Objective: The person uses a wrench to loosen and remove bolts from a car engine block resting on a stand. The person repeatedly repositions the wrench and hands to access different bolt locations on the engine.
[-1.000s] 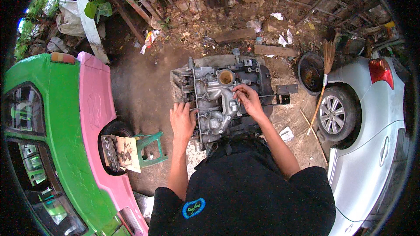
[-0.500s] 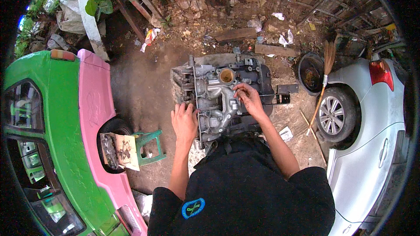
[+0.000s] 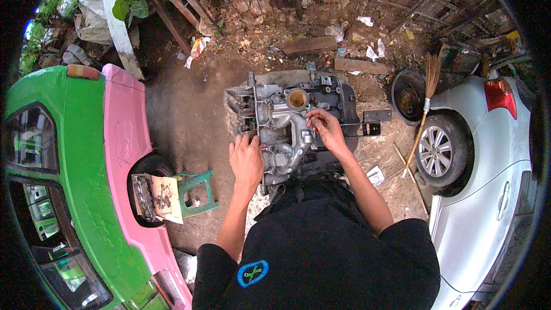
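An engine (image 3: 338,103) with a silver metal intake manifold (image 3: 298,143) and a round, brassy-looking opening (image 3: 297,99) lies in front of me. At its left side, my left hand (image 3: 245,161) rests with fingers apart and slightly bent over the metal fittings, their tips partly hidden. On the manifold, just below and right of the round opening, my right hand (image 3: 324,131) has its fingers curled toward the thumb; what is between them is too small to make out.
A green-and-pink car (image 3: 123,126) stands left, beside a green stool (image 3: 198,201) and metal parts on cardboard (image 3: 166,201). A silver car (image 3: 488,241), straw broom (image 3: 433,80) and black basin (image 3: 402,95) are right. Planks (image 3: 361,65) and litter lie at the back.
My left hand has shifted a little to the right, further onto the engine's left fittings. My right hand stays in almost the same place on the manifold.
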`<state>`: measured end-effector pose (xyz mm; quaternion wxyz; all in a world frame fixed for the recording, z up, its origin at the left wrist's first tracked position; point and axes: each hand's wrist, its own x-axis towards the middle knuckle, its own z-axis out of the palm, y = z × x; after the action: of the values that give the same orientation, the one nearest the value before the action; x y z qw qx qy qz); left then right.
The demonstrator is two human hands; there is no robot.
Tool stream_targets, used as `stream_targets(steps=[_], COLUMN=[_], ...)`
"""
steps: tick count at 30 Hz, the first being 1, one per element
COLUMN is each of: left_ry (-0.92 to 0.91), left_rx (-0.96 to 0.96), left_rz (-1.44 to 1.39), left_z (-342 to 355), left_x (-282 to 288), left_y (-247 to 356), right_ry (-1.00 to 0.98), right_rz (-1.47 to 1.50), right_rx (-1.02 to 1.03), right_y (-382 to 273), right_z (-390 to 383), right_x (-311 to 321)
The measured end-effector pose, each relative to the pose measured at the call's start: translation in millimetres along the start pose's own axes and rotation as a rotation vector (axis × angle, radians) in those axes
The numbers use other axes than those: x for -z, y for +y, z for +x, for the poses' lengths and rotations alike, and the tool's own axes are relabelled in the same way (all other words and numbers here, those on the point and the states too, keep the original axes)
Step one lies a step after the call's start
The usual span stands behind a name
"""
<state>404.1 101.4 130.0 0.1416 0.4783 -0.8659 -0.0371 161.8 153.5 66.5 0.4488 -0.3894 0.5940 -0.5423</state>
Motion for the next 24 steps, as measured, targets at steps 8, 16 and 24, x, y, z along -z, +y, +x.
stream_targets(steps=[8, 16, 24], left_ry=[-0.120, -0.236, -0.174], left_rx=[-0.030, 0.079, 0.060], left_rz=[-0.058, -0.171, -0.344], left_z=[24.0, 52.4, 56.5], left_x=[5.9, 2.9, -5.0], left_y=[-9.3, -24.4, -38.9], right_ry=[-0.119, -0.488, -0.488], right_rz=[-0.613, -1.277, -1.375], right_rx=[0.345, 0.487, 0.480], right_y=[-24.1, -26.6, -23.8], right_z=[2.2, 25.7, 23.0], right_x=[-11.5, -48.3, -63.2])
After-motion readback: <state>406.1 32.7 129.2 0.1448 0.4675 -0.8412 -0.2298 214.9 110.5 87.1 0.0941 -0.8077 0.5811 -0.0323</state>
